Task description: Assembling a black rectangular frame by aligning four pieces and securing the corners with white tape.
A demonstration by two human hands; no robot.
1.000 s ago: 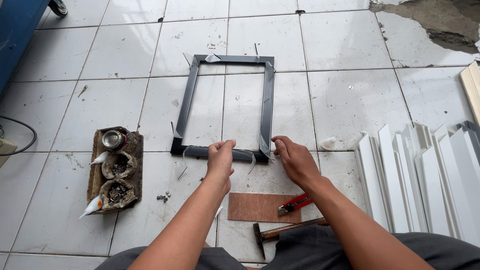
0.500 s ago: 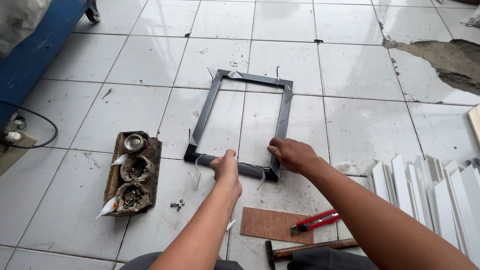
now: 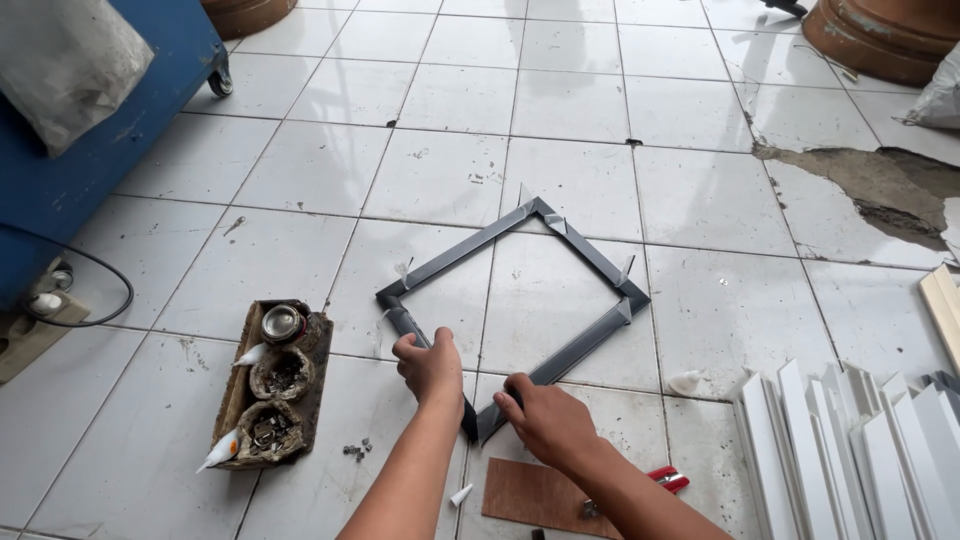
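A dark grey rectangular frame (image 3: 590,255) lies on the white tiled floor, turned so it sits like a diamond. My left hand (image 3: 430,368) grips its near-left rail close to the nearest corner. My right hand (image 3: 545,420) holds the near-right rail at that same corner. Small pale tabs stick out at the frame's corners. The near corner itself is partly hidden between my hands.
A wooden block (image 3: 272,385) with small tins and glue tubes sits to the left. A brown board (image 3: 535,492) and red-handled pliers (image 3: 668,481) lie by my right arm. White moulding strips (image 3: 860,440) are stacked right. A blue cart (image 3: 90,150) and cable stand far left.
The frame has been rotated from lying square to a diamond position, with both hands still on its near side. The camera view has tilted up and shifted.
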